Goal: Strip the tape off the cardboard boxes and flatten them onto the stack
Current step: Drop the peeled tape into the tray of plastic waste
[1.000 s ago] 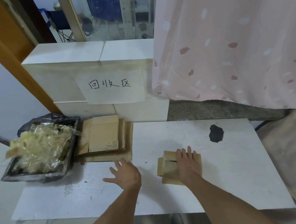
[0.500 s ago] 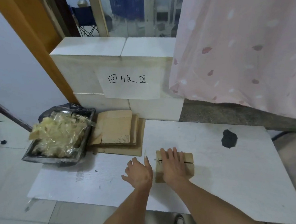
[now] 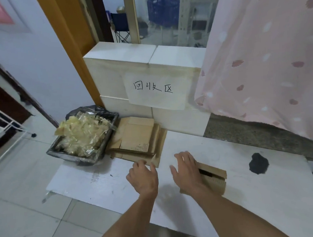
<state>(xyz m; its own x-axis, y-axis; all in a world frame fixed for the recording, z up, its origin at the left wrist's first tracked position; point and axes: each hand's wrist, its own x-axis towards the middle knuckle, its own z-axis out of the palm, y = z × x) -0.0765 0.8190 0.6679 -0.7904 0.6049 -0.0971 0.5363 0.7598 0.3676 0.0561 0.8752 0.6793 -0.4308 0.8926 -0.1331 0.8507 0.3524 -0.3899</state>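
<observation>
A small brown cardboard box [image 3: 214, 177] lies partly flattened on the white board [image 3: 254, 195], with a dark gap showing in its top. My right hand [image 3: 186, 171] hovers over its left end, fingers spread and holding nothing. My left hand [image 3: 144, 177] is beside it, fingers relaxed, near the front corner of the stack of flattened cardboard [image 3: 138, 139], which lies at the board's back left against the white block wall.
A black-lined bin [image 3: 84, 138] full of stripped clear tape stands left of the stack. A paper sign [image 3: 154, 89] hangs on the white blocks. A black blot [image 3: 258, 163] marks the board at right. A pink curtain [image 3: 269, 50] hangs at right. Tiled floor lies to the left.
The view has swung left. My right hand has lifted off the box's top and shifted to its left end; the box has sprung partly open. My left hand moved toward the stack.
</observation>
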